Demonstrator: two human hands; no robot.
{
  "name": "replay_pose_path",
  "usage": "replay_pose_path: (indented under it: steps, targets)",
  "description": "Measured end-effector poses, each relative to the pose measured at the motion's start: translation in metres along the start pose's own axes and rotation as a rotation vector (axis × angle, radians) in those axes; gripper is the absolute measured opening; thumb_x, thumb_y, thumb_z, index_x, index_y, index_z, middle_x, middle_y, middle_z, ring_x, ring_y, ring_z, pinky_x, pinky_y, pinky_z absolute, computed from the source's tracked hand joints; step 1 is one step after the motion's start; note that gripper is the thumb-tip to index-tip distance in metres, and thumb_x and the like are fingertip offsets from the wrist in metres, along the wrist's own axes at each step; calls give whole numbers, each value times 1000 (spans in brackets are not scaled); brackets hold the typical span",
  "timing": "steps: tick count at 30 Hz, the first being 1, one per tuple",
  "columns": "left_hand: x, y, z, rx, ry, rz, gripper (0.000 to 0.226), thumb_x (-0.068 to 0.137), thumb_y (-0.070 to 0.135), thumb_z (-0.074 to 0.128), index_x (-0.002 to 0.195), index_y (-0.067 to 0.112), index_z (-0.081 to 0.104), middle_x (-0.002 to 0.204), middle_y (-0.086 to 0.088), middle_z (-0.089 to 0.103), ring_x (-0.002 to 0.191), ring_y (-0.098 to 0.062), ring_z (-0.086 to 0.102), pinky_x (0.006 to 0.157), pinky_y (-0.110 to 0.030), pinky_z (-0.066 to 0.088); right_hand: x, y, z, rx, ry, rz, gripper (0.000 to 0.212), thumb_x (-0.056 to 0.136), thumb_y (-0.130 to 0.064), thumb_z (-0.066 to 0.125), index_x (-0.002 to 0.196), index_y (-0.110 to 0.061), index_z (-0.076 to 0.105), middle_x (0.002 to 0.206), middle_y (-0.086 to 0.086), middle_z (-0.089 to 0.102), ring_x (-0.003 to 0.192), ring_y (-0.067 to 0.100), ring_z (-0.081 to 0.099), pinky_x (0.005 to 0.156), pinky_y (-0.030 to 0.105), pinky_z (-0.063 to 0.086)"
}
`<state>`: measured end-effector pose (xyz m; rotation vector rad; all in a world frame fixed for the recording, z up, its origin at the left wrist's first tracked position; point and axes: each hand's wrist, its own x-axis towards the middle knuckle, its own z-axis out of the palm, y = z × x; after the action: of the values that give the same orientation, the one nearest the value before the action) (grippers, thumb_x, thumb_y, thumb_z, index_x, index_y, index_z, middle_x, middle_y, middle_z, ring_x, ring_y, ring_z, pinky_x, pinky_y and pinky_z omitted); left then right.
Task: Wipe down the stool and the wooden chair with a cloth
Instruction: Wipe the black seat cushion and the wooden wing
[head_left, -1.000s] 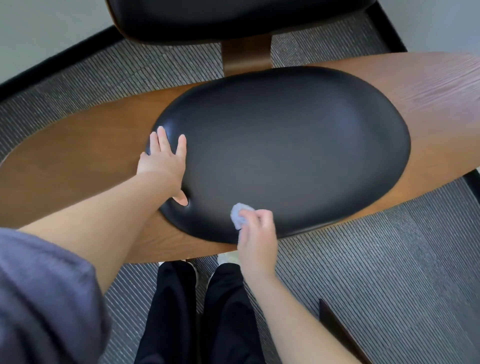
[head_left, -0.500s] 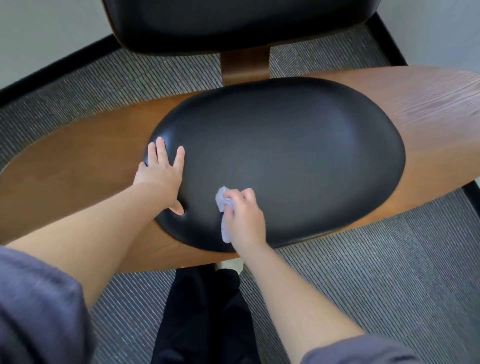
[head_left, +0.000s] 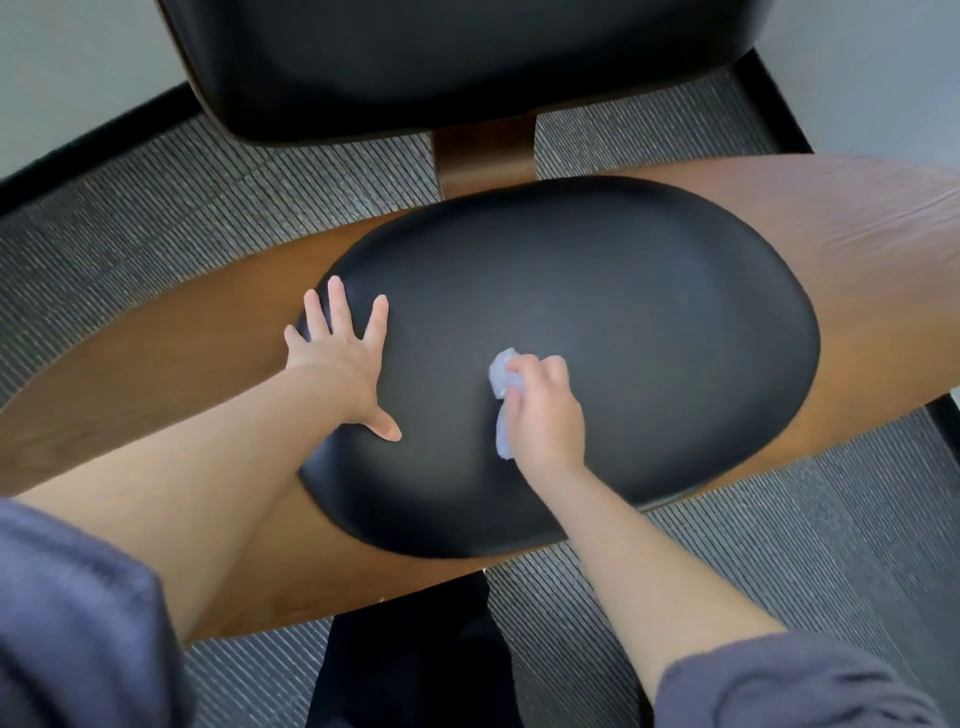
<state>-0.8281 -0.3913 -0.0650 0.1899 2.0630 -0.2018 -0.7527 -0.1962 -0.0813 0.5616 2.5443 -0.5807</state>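
Observation:
The wooden chair (head_left: 862, 228) has a wide brown seat shell with an oval black cushion (head_left: 649, 332) on top and a black padded backrest (head_left: 467, 62) behind. My right hand (head_left: 545, 415) is shut on a small crumpled pale blue cloth (head_left: 503, 382), pressing it on the cushion left of its centre. My left hand (head_left: 343, 358) lies flat with fingers spread on the cushion's left edge. No stool is in view.
Grey ribbed carpet (head_left: 779, 561) surrounds the chair. A black baseboard (head_left: 769, 88) and pale walls run behind it. My dark trouser legs (head_left: 415, 665) stand against the seat's near edge.
My right hand has slid the cloth from the cushion's near edge up toward its middle. My left hand has spread its fingers wider. The view has moved closer.

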Motion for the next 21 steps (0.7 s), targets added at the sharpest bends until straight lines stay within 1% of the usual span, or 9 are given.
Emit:
replay_pose_path:
  steps: [2, 3, 6, 8, 12, 13, 16, 18, 21]
  targets:
    - [2, 0, 0, 9, -18, -2, 154, 52, 78, 73, 142, 19, -38, 147, -29, -37, 140, -50, -22, 115, -59, 9, 4, -8, -1, 79, 129, 142, 24, 92, -9, 44, 109, -19, 57, 101, -2, 37, 82, 32, 56, 64, 33, 41]
    - [3, 1, 0, 12, -35, -2, 155, 52, 79, 73, 140, 19, -40, 146, -29, -39, 139, -51, -24, 115, -60, 7, -1, -19, 2, 89, 119, 112, 26, 91, -7, 45, 110, -18, 57, 102, 0, 38, 82, 32, 56, 65, 34, 42]
    - [7, 2, -2, 1, -81, -3, 158, 49, 82, 71, 136, 18, -45, 142, -29, -44, 136, -52, -28, 114, -61, 0, -26, -38, 17, 61, -105, -216, 29, 89, -2, 48, 112, -15, 60, 107, 7, 45, 80, 32, 55, 69, 38, 47]
    - [7, 1, -2, -17, -99, -14, 158, 48, 82, 71, 134, 19, -46, 141, -28, -46, 135, -51, -30, 114, -62, -2, -11, -27, 11, 35, -98, -268, 26, 89, -3, 48, 109, -14, 61, 106, 8, 45, 78, 34, 55, 67, 38, 47]
    - [9, 1, -2, -48, -123, -19, 158, 49, 81, 72, 129, 21, -50, 140, -26, -48, 134, -50, -34, 112, -64, -5, 51, -12, -6, 122, 89, 89, 20, 93, -10, 42, 103, -19, 57, 95, -11, 38, 77, 25, 52, 59, 28, 36]
    - [9, 1, -2, -57, -130, -17, 157, 49, 81, 72, 128, 22, -51, 140, -25, -49, 133, -50, -36, 111, -65, -5, 55, -18, -3, 159, 103, 109, 18, 95, -13, 41, 102, -19, 56, 91, -12, 37, 76, 23, 52, 57, 27, 35]
    - [12, 1, -3, -70, -141, -13, 155, 51, 78, 73, 123, 23, -52, 139, -24, -50, 132, -48, -38, 112, -65, -5, 36, -44, 12, 47, -56, -233, 21, 92, -6, 45, 105, -17, 58, 100, -4, 41, 77, 27, 53, 63, 33, 45]
    - [12, 0, -3, -83, -151, -14, 154, 52, 78, 73, 120, 22, -53, 139, -23, -51, 131, -48, -39, 112, -64, -6, 34, -45, 14, -19, -170, -392, 22, 91, -4, 48, 107, -15, 59, 104, 3, 42, 76, 28, 52, 63, 34, 44]
    - [13, -1, -4, -81, -165, -20, 156, 50, 79, 74, 116, 23, -55, 138, -23, -52, 130, -48, -40, 111, -65, -6, 79, -33, -3, -15, -84, -295, 25, 92, -8, 43, 107, -19, 60, 105, 2, 43, 77, 30, 55, 65, 37, 47]
